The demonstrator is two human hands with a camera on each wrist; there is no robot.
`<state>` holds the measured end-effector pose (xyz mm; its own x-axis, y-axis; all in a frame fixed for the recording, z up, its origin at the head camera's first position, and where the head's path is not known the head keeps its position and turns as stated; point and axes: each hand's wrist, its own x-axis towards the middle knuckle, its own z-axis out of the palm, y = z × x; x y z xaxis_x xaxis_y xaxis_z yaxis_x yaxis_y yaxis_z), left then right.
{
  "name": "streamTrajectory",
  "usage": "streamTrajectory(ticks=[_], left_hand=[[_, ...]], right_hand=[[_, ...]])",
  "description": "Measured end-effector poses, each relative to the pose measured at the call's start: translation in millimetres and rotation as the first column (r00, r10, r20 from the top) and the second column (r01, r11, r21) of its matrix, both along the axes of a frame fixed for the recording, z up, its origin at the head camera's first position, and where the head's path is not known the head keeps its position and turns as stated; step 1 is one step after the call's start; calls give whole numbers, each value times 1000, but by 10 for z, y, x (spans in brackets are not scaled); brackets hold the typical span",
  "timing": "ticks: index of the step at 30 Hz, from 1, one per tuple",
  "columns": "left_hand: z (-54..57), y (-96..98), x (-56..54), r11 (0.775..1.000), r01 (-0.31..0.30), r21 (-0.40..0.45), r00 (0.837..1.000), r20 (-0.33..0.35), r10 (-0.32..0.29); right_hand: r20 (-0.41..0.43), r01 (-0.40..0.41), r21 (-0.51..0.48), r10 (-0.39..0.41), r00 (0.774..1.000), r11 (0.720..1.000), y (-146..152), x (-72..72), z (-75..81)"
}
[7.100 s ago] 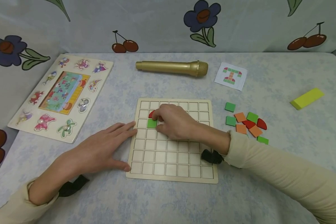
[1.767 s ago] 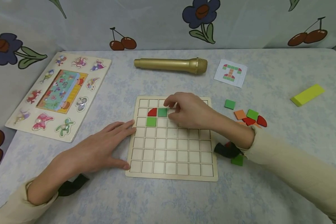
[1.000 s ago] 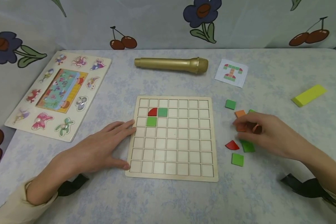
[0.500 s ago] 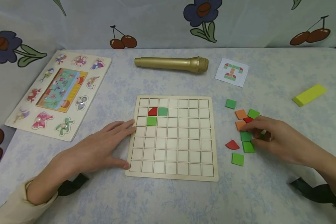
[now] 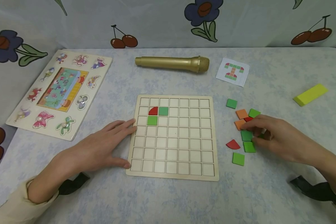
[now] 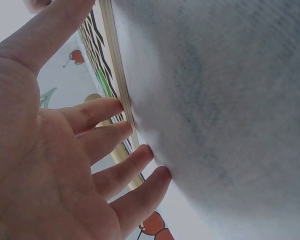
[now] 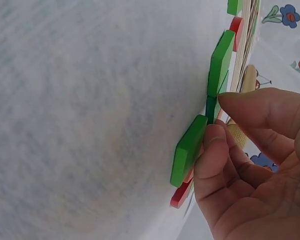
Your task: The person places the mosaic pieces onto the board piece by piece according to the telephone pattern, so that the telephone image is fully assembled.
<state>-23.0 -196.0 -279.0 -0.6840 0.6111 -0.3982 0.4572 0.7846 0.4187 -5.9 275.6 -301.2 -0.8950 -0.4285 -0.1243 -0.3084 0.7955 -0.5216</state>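
Observation:
A wooden grid board [image 5: 172,177] lies in the middle of the head view, holding a red quarter-circle tile [image 5: 153,111], a dark green square tile [image 5: 163,111] and a light green one [image 5: 152,120]. My left hand [image 5: 100,149] rests beside it, fingers spread, fingertips and thumb at its left edge. My right hand [image 5: 280,138] is low over the loose tiles, fingers bent and thumb apart. Its index fingertip is at an orange tile [image 5: 239,124], its thumb by a dark green tile [image 5: 246,135] and a light green tile [image 5: 249,147]. Another green tile [image 7: 190,150] sits under its fingers.
Around the right hand lie an orange tile [image 5: 242,114], a red tile [image 5: 233,144] and several green tiles. Behind are a gold microphone [image 5: 170,63] and a pattern card [image 5: 232,72]. A yellow block [image 5: 310,94] is far right, a picture peg puzzle [image 5: 58,93] at left.
The right hand has left the board, where a dark green tile now sits right of the red one, and has come over the loose tiles, which have shifted about. The left hand keeps its place.

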Motion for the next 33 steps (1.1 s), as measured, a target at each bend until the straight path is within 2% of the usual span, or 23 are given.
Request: streamTrajectory(ticks=[6, 18, 26, 33], left_hand=[[5, 6, 0, 1000, -3, -5, 1000, 3, 3], [13, 17, 1, 1000, -7, -11, 1000, 6, 8], [2, 19, 0, 1000, -14, -20, 1000, 10, 14], [-9, 17, -8, 1000, -16, -26, 1000, 12, 16]], right_hand=[[15, -2, 11, 1, 1000, 1000, 2, 3, 1], [-66, 0, 17, 1, 998, 1000, -6, 21, -17], [-61, 32, 36, -30, 998, 999, -1, 43, -16], [-118, -10, 33, 14, 993, 999, -3, 61, -12]])
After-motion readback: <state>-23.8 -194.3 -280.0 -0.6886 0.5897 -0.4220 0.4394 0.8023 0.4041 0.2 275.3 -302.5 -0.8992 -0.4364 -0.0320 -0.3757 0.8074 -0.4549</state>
